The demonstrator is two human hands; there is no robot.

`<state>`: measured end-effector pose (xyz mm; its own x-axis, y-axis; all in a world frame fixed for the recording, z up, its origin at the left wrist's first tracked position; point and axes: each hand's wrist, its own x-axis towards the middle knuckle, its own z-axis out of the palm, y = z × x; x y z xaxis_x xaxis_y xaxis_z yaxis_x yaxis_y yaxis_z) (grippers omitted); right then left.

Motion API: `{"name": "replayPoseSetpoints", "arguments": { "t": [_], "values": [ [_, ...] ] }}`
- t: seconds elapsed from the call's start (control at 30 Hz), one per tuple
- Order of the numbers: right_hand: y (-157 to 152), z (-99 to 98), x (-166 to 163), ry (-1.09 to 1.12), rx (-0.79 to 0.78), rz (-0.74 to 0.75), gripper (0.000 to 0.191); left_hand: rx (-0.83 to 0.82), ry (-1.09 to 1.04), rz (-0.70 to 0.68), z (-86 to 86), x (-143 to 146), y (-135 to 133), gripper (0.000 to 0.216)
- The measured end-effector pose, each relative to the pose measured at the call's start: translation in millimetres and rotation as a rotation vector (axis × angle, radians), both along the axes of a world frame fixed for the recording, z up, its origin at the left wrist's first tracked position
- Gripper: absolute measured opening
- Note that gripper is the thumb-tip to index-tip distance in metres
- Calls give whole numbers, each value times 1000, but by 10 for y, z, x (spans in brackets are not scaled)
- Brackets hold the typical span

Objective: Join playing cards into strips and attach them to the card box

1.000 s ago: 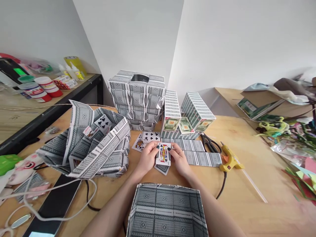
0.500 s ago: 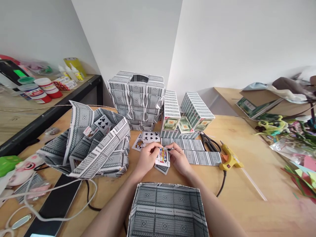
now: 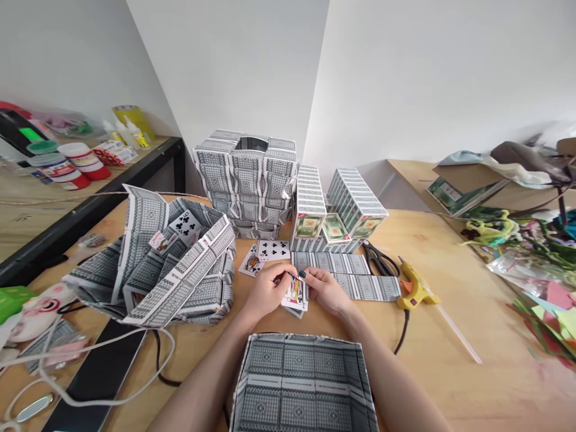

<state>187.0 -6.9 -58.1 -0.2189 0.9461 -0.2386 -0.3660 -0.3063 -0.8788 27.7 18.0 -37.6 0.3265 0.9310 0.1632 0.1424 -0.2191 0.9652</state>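
Observation:
My left hand [image 3: 266,292] and my right hand [image 3: 324,290] pinch a face-up court playing card [image 3: 297,293] between them, folding it lengthwise just above the wooden table [image 3: 450,372]. More cards lie under it. Face-up cards [image 3: 266,254] lie just beyond my hands, and a row of face-down cards [image 3: 355,275] runs to the right. A box built of folded grey cards [image 3: 302,384] stands right in front of me, between my forearms.
A collapsed card structure [image 3: 171,270] lies left, a taller card box [image 3: 246,180] stands behind. Card packs [image 3: 338,211], scissors [image 3: 378,260] and a yellow glue gun [image 3: 413,289] with its cord lie to the right. Cables and a black strip are lower left; craft scraps far right.
The court card, flat and face up a second ago, has been bent inward by my fingers and looks narrower now. My hands have closed together slightly; the view drifted a little.

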Motion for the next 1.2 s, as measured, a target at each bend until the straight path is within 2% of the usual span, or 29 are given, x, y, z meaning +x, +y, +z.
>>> {"name": "replayPoseSetpoints", "arguments": {
  "t": [0.1, 0.2, 0.33, 0.5, 0.7, 0.8, 0.9, 1.0, 1.07, 1.13, 1.2],
  "values": [
    [-12, -25, -25, -76, 52, -46, 33, -92, -95, -34, -3, 2, 16, 20],
    [-24, -41, -65, -100, 74, -96, 32, -150, -129, 8, -28, 30, 40, 19],
    [-33, -35, -100, -118, 115, -125, 28, -29, 23, 102, -82, 64, 69, 16],
    [-7, -31, -87, -209, 105, -67, 31, 125, 123, 37, -114, 31, 93, 24],
    [-27, -42, -57, -304, 168, -31, 30, 172, 168, 41, -144, 27, 38, 19],
    [-45, -59, -47, -366, 220, -42, 31, 137, 189, 34, -131, 45, 20, 19],
    [-48, -84, -38, -406, 247, -70, 32, 23, 164, -4, -42, 1, -2, 22],
    [-49, -106, -21, -448, 248, -123, 32, -94, 55, 15, 121, -169, -129, 28],
    [-49, -116, -5, -460, 230, -151, 33, -98, 33, 78, 231, -348, -315, 29],
    [-47, -121, 10, -452, 216, -142, 34, -17, 106, 164, 301, -557, -569, 25],
    [-44, -122, 18, -435, 209, -119, 35, 139, 244, 279, 312, -772, -846, 18]
  ]
}}
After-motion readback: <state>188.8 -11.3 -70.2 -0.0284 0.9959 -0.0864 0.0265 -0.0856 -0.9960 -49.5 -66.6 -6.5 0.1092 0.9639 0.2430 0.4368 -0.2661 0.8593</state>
